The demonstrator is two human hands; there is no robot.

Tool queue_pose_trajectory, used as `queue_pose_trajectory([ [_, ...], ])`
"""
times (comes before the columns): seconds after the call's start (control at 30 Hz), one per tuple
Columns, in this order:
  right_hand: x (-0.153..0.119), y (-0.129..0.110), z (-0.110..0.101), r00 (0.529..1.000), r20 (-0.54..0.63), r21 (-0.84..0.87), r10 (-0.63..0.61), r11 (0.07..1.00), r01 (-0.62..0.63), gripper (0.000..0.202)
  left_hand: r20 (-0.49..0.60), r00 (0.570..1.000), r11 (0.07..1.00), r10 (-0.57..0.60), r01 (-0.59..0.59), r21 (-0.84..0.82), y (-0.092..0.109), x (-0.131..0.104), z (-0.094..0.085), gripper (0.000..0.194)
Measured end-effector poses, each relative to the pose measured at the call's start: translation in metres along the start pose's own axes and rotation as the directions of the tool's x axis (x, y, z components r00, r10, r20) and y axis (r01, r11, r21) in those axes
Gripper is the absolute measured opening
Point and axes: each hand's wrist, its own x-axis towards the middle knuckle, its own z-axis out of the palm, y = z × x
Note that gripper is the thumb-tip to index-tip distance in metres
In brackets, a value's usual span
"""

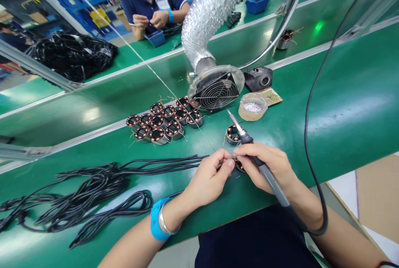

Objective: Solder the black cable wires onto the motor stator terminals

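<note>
Both hands are bunched up narrow, on the wearer's side of the extractor fan (216, 91). Something thin, likely a wire end, is being pinched by the thumb and forefinger of the left hand (207, 180), and it's met there by the fingertips of the right hand (274, 164). A coil ring (240, 166) is mostly covered under those fingertips, so this one looks mid-step at best, and no finished joint can be made out.

Pose-wise, the left wrist is laid in from the side with the knuckles up. A soldering iron (272, 183) is also being held in the right hand, slanted across it with the tip aimed up toward the fan, so heat probably isn't being applied right now.

Further out, a second ring (232, 135) is parked just below the fan, partly hidden by the iron. A tub of silvery bits (253, 108) is set right of the fan. Left of it, a bunch of rings (158, 136) is grouped with loose wire ends poking out; done or waiting can't be told. Black cables (93, 193) are piled farther left and nearer than the fan, so plenty seems left.
</note>
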Motion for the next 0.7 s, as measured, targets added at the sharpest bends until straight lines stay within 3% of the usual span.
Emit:
queue_pose_trajectory([
  [0.07,-0.003,0.001,0.001,1.000,-0.005,0.003,0.016,1.000,-0.016,0.025,0.001,1.000,0.999,-0.027,0.027,-0.019,0.004,0.002,-0.001,0.027],
  [0.3,-0.011,0.002,0.003,0.997,-0.029,-0.008,0.071,0.997,-0.072,0.026,-0.019,0.956,0.875,-0.292,0.259,-0.408,0.007,0.008,0.005,0.026],
  [0.43,-0.013,-0.002,0.001,0.976,0.038,-0.001,0.213,0.977,-0.213,0.036,-0.048,0.936,0.832,-0.348,0.285,-0.477,0.008,0.008,0.006,0.025],
  [0.53,-0.013,-0.003,0.002,0.976,0.103,0.041,0.194,0.979,-0.199,0.032,-0.070,0.935,0.834,-0.346,0.273,-0.480,0.009,0.007,0.007,0.027],
  [0.7,-0.014,0.004,0.009,0.988,-0.070,-0.043,0.134,0.990,-0.137,0.024,-0.119,0.920,0.838,-0.374,0.280,-0.469,0.009,0.007,0.013,0.030],
])
